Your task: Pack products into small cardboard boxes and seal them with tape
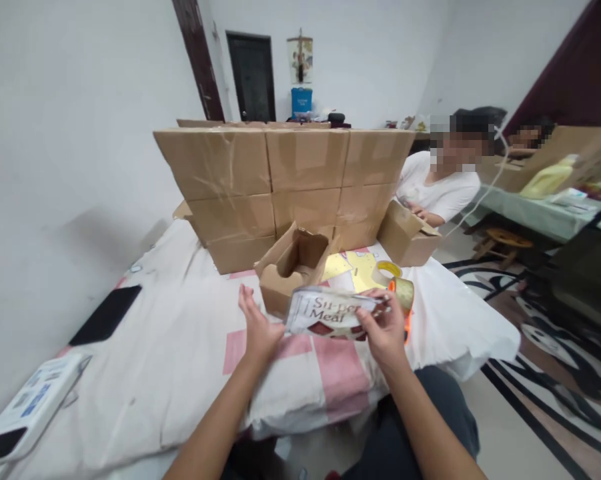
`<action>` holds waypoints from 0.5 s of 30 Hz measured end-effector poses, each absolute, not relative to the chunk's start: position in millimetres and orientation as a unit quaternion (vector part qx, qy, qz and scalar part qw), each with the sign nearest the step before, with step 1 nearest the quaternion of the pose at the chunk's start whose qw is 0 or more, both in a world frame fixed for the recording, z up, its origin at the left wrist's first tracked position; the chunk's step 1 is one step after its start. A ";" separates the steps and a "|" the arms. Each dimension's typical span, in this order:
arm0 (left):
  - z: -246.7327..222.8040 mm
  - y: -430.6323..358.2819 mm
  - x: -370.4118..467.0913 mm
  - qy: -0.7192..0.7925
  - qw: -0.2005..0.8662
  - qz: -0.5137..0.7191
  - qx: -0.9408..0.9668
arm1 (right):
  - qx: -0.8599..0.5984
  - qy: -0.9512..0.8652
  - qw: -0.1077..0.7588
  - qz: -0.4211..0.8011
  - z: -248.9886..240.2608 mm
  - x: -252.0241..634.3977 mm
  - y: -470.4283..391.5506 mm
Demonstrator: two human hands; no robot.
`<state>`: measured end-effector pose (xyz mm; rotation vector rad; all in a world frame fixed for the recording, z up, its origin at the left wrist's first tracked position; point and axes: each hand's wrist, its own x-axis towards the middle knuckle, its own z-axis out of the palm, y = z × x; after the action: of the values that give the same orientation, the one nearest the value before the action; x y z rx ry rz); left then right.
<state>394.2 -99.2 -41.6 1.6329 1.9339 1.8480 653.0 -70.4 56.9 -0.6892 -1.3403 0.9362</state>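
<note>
My right hand (384, 330) grips the right end of a printed pouch (327, 313) that reads "Su-per Meal", thumb on its front. My left hand (257, 323) is open beside the pouch's left end, fingers stretched up and thumb pointing at its edge; whether the thumb touches it I cannot tell. Just behind the pouch stands an open cardboard box (277, 290), its flaps up and no contents showing in the visible part. Near my right hand are an orange tape dispenser (407, 320) with a tape roll (404, 293) and another roll of tape (389, 269).
A wall of stacked cardboard boxes (305, 163) stands across the back of the cloth-covered table (190, 360). At right, a person (437, 187) in white has a hand at another box (407, 237). A dark flat object (107, 313) and a white package (35, 403) lie at left.
</note>
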 end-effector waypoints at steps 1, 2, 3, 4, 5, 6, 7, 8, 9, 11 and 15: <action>-40.4 -100.0 402.0 0.618 -0.024 0.569 0.541 | -0.300 -0.569 0.660 0.388 64.4 655.0 -67.3; -38.9 -100.2 409.3 0.616 -0.049 0.547 0.565 | -0.297 -0.552 0.688 0.366 73.4 656.3 -63.9; -37.1 -99.7 416.2 0.612 -0.070 0.530 0.582 | -0.291 -0.535 0.714 0.344 84.0 656.7 -60.4; -35.3 -98.5 422.6 0.610 -0.080 0.523 0.590 | -0.284 -0.524 0.737 0.319 96.0 656.3 -56.7; -33.4 -96.9 428.6 0.612 -0.081 0.522 0.589 | -0.274 -0.520 0.755 0.289 108.9 655.2 -52.8; -31.8 -94.9 433.8 0.618 -0.074 0.524 0.582 | -0.260 -0.526 0.769 0.254 122.3 653.7 -48.6; -30.4 -93.0 437.8 0.626 -0.060 0.526 0.572 | -0.245 -0.538 0.777 0.216 135.7 651.7 -43.8; -29.3 -91.4 440.2 0.635 -0.045 0.529 0.562 | -0.233 -0.556 0.779 0.175 148.3 649.3 -38.2; -28.4 -90.5 440.5 0.638 -0.034 0.530 0.557 | -0.225 -0.578 0.772 0.139 159.6 646.4 -31.8; -26.8 -91.3 435.2 0.632 -0.037 0.532 0.563 | -0.229 -0.635 0.732 0.092 176.9 638.8 -17.0; -20.1 -101.5 420.4 0.625 -0.062 0.543 0.557 | -0.245 -0.785 0.564 0.078 188.3 617.6 8.1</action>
<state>420.4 -101.5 -20.1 1.8230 2.0434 1.7778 617.6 8.1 188.3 -0.5763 -1.8478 0.1837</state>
